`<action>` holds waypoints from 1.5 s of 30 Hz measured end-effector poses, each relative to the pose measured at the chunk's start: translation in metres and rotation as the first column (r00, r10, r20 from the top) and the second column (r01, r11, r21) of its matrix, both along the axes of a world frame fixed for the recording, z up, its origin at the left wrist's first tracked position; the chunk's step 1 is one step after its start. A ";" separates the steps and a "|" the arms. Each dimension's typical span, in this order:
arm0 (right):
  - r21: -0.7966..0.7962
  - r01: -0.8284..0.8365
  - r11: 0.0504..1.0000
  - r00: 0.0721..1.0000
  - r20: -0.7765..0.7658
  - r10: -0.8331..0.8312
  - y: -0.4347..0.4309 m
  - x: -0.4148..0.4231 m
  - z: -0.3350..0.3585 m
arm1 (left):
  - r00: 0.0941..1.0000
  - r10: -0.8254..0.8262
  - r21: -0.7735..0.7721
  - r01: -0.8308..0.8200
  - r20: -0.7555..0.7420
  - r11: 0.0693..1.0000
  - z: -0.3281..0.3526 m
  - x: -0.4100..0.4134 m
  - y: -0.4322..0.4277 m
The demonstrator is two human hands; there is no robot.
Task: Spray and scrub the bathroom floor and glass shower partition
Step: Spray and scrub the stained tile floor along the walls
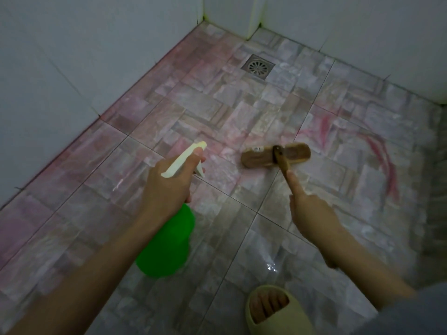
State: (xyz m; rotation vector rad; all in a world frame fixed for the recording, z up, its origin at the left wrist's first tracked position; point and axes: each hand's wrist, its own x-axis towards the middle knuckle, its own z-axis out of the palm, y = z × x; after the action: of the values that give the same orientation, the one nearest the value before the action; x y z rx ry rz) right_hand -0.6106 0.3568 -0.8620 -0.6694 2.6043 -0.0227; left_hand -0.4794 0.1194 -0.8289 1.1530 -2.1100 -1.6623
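My left hand grips the neck of a green spray bottle with a cream trigger head, nozzle aimed toward the floor ahead. My right hand holds the handle of a wooden scrub brush, index finger stretched along the handle. The brush head lies on the stone-patterned floor tiles. Pink liquid streaks mark the tiles right of the brush, and a pink film covers the floor toward the left wall.
A square metal floor drain sits near the far corner. White tiled walls close in the left and back sides. My foot in a pale yellow slipper stands on the wet floor at the bottom.
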 end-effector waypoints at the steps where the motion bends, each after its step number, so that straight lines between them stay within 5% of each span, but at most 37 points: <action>1: -0.021 -0.005 1.000 1.000 -0.011 0.004 -0.009 -0.009 -0.007 | 1.000 -0.001 0.006 0.001 0.001 1.000 0.001 -0.001 0.001; 6: -0.031 -0.051 0.998 0.998 -0.033 0.050 -0.047 -0.082 -0.010 | 0.999 -0.010 -0.025 0.009 -0.040 1.000 0.006 -0.004 0.008; 11: -0.035 -0.018 0.999 0.997 0.080 0.021 -0.023 0.008 0.013 | 0.999 -0.015 -0.031 0.014 -0.050 0.999 0.006 -0.002 0.005; 17: -0.086 -0.083 0.993 0.996 -0.022 0.082 -0.075 -0.090 -0.015 | 0.999 0.011 -0.060 -0.013 -0.035 0.998 0.008 0.005 0.003; 22: -0.063 -0.086 0.994 0.993 0.076 0.090 -0.041 -0.006 0.002 | 0.998 0.059 -0.089 -0.061 -0.031 0.994 0.012 0.014 -0.006; 27: -0.162 -0.196 0.967 0.980 -0.002 0.198 -0.099 -0.056 -0.038 | 0.993 0.101 -0.095 -0.106 -0.059 0.990 0.013 0.025 -0.014; 32: -0.143 -0.179 0.973 0.975 0.107 0.196 -0.075 0.018 -0.014 | 0.984 0.164 -0.089 -0.170 -0.074 0.981 0.018 0.047 -0.026; 36: -0.239 -0.332 0.913 0.940 -0.007 0.340 -0.155 -0.009 -0.035 | 0.973 0.227 -0.124 -0.229 -0.032 0.966 0.019 0.066 -0.032; 45: -0.102 -0.462 0.881 0.880 0.074 0.470 -0.149 0.040 0.010 | 0.930 0.368 -0.148 -0.367 -0.023 0.918 0.017 0.107 -0.053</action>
State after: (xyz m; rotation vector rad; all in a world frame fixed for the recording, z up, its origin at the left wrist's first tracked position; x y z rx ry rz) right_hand -0.5710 0.2077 -0.8520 -1.2779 2.2936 -0.0119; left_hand -0.3725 0.0664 -0.8124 1.4011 -1.8388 -1.3091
